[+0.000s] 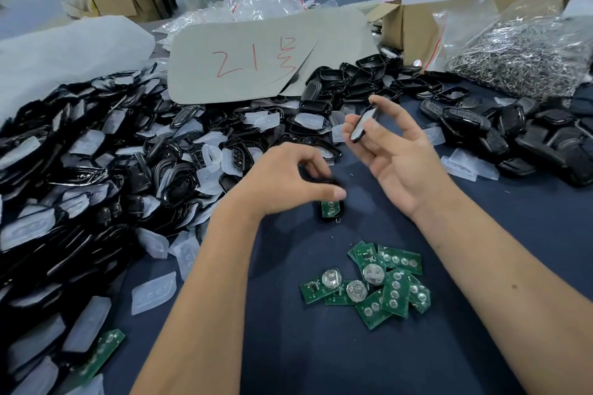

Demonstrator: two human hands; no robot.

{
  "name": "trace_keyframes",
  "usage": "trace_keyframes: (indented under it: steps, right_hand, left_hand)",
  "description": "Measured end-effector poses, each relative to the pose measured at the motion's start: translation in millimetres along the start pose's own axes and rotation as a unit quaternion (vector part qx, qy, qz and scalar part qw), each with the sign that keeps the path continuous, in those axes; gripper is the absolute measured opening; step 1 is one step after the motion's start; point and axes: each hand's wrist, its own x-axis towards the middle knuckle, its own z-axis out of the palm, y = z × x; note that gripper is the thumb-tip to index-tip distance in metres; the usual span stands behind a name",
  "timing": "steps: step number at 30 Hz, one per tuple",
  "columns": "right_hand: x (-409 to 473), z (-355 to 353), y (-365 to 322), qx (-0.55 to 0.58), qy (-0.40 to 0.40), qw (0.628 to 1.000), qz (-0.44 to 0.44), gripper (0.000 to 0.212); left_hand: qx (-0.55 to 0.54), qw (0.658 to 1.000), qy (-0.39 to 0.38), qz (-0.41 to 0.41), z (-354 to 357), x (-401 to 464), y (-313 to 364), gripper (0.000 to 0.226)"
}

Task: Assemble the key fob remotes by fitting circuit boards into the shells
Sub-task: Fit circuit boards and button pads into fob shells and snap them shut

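green circuit boards lie heaped just below both hands. left hand, fingers curled, holds a black shell with a green board inside; right hand pinches a thin black cover (light, stiff, likely slippery, so grip edges).

Both forearms bare, reaching forward from lower frame. Left hand palm down, wrist bent, fingers curled downward with thumb extended to the right; whether it grips anything, cannot tell — motion blur under the fingers. Right hand raised higher, palm turned inward and up, thumb and index finger pinching a small dark piece, other fingers loosely spread.
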Motion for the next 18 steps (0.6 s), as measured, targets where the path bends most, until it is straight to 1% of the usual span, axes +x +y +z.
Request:
trace_keyframes:
  steps: [1,3,5,6,8,10,12,14,16,18]
  right_hand:
    - [0,0,-1,0.022,-0.005,1.000,0.007,0.031]
    - [0,0,-2,0.050,-0.008,0.999,0.018,0.031]
    - [1,-1,-3,0.068,-0.010,0.997,0.024,0.034]
    - [1,-1,-3,0.074,-0.013,0.997,0.027,0.037]
    - [1,-1,-3,0.081,-0.021,0.996,0.033,0.041]
    - [1,-1,-3,0.079,-0.028,0.996,0.036,0.043]
    - [2,-1,-2,0.063,-0.029,0.997,0.039,0.041]
    - [2,-1,-2,0.046,-0.027,0.998,0.042,0.038]
    - [3,-1,-1,0.025,-0.023,0.998,0.045,0.036]
    - [3,0,0,-0.002,-0.021,0.999,0.046,0.037]
  left_hand:
    - [0.027,0.999,-0.025,-0.003,-1,-1,1,0.031]
    - [0.043,0.998,-0.046,0.006,-1,-2,5,0.036]
    - [0.001,0.999,-0.048,0.014,0,-2,6,0.037]
    - [-0.046,0.998,-0.044,0.020,1,-2,5,0.036]
    - [-0.165,0.986,-0.014,0.022,5,-2,4,0.030]
    - [-0.248,0.968,0.043,-0.002,12,1,5,0.022]
    - [-0.305,0.946,0.103,-0.034,18,5,8,0.014]
    - [-0.368,0.916,0.148,-0.057,22,9,10,0.011]
    - [-0.409,0.892,0.176,-0.076,25,12,12,0.007]
    - [-0.435,0.877,0.185,-0.089,27,13,14,0.003]
